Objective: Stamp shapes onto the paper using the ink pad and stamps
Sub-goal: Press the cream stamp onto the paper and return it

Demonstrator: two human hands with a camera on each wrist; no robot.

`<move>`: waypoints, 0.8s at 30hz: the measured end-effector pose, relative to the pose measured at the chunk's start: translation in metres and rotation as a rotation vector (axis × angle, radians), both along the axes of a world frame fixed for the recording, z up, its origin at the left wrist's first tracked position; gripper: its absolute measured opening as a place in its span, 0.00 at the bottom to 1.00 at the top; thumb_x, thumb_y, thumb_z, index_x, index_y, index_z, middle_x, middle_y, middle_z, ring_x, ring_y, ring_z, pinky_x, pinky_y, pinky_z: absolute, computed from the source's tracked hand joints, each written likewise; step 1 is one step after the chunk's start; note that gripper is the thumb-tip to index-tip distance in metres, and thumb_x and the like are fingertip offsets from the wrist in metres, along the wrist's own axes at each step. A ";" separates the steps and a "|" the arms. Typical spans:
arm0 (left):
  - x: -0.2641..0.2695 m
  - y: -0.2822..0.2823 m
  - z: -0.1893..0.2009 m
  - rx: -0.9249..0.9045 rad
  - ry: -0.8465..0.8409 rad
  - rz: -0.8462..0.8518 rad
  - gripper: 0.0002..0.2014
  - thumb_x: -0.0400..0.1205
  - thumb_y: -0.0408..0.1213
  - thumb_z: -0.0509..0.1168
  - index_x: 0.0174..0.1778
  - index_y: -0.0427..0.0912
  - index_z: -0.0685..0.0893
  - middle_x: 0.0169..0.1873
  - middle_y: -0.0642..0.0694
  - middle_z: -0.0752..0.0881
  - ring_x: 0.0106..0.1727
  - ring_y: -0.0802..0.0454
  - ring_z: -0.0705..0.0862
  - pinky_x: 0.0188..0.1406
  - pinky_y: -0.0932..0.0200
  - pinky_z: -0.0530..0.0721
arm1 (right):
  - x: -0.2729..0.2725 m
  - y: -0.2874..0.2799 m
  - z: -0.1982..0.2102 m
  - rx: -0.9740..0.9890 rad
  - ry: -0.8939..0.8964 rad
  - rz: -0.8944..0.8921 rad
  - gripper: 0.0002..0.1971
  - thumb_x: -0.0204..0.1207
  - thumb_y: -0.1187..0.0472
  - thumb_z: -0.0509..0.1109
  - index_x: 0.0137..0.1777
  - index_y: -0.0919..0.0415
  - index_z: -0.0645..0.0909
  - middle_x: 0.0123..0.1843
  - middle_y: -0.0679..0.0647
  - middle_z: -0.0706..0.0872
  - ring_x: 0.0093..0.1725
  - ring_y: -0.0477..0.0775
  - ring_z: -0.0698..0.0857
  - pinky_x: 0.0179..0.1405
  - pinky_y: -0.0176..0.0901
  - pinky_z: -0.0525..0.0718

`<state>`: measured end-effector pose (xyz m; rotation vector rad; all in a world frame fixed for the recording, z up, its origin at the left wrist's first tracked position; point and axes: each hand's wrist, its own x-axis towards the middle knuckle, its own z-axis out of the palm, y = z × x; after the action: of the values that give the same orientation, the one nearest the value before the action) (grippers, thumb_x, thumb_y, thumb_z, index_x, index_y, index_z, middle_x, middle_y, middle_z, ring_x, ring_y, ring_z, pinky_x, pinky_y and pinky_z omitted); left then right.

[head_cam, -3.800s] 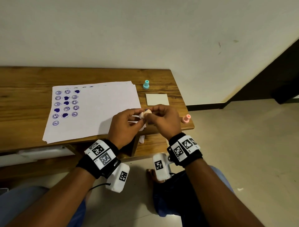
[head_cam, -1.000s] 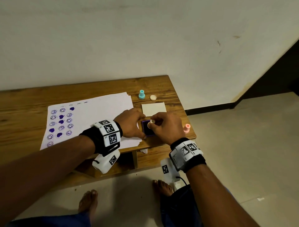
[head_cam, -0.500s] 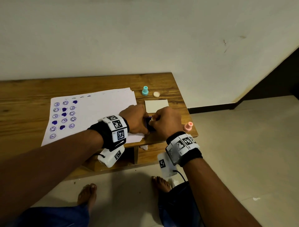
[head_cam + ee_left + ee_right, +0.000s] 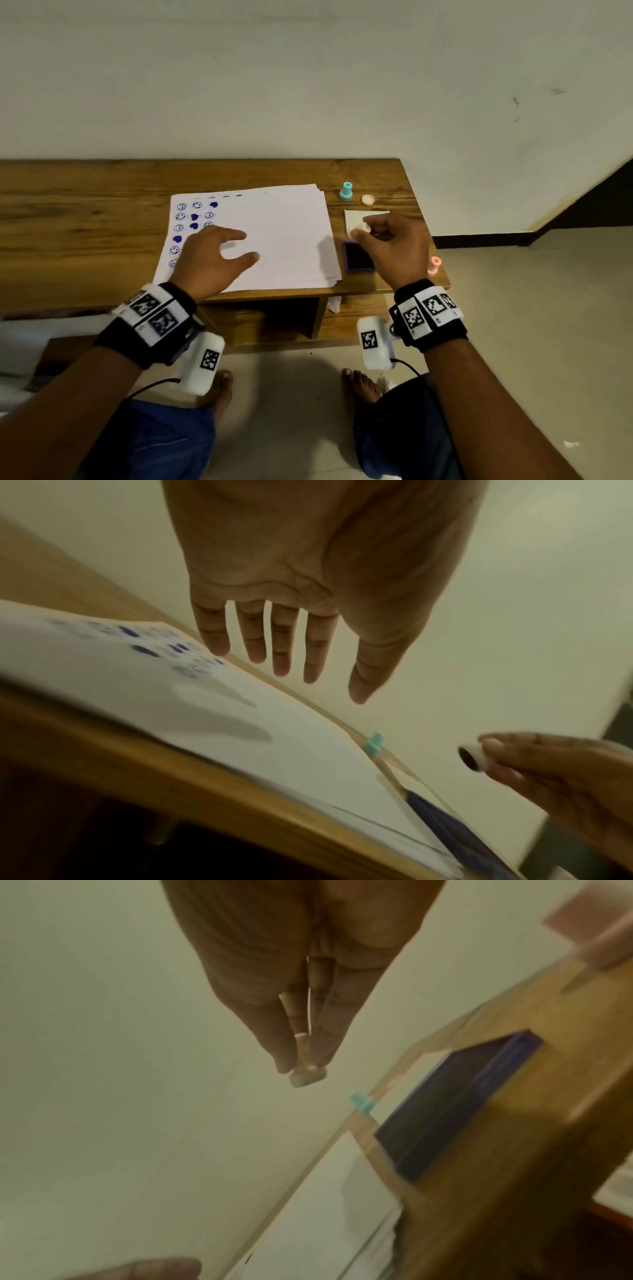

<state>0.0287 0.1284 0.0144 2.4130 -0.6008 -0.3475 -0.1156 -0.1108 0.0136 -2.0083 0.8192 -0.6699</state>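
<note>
Wooden table against a pale wall, seen from above, with two bare hands over it.

The right hand pinches a small cream stamp between thumb and fingertips, raised above the table's right end. Just below and left of that hand lies the ink pad, a dark purple square in a purple case, with its white lid beside it on the far side. The left hand is spread, fingers straight and apart, holding nothing, over the left part of the paper. The two hands are well apart.

The paper is a stack of white sheets; its left edge carries columns of purple smiley faces and solid hearts, partly hidden by the left hand. Beyond the lid stand a teal stamp and a small cream cap. A pink stamp sits at the table's right edge, near the right wrist.

The left wrist view shows the left palm hovering above the sheet with a shadow beneath, and the stamp's dark round face turned toward the camera. The right wrist view, blurred, shows the stamp's narrow stem between the fingers and its wider base at the fingertips.
</note>
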 end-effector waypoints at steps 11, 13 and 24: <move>0.015 0.089 -0.049 0.055 -0.134 0.327 0.39 0.65 0.72 0.61 0.64 0.49 0.81 0.60 0.42 0.84 0.65 0.39 0.78 0.67 0.36 0.74 | 0.059 0.111 -0.012 -0.124 0.077 0.407 0.12 0.73 0.54 0.81 0.56 0.54 0.90 0.45 0.41 0.90 0.42 0.37 0.88 0.45 0.28 0.84; 0.020 0.095 -0.054 0.065 -0.146 0.351 0.37 0.64 0.73 0.58 0.62 0.51 0.80 0.61 0.44 0.83 0.65 0.40 0.78 0.68 0.35 0.73 | 0.074 0.129 -0.014 -0.124 0.078 0.420 0.11 0.73 0.54 0.81 0.54 0.53 0.90 0.44 0.41 0.90 0.41 0.37 0.88 0.44 0.25 0.82; 0.013 0.091 -0.055 0.154 -0.088 0.344 0.36 0.70 0.62 0.70 0.72 0.49 0.74 0.76 0.46 0.69 0.80 0.40 0.60 0.81 0.37 0.51 | 0.142 0.179 -0.020 -0.166 0.157 0.475 0.10 0.70 0.56 0.82 0.51 0.55 0.90 0.52 0.48 0.91 0.43 0.48 0.91 0.55 0.52 0.88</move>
<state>0.0421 0.2196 -0.0410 2.6318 -0.1919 -0.1458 0.0263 0.0678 -0.0062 -2.3156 0.3533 -0.3158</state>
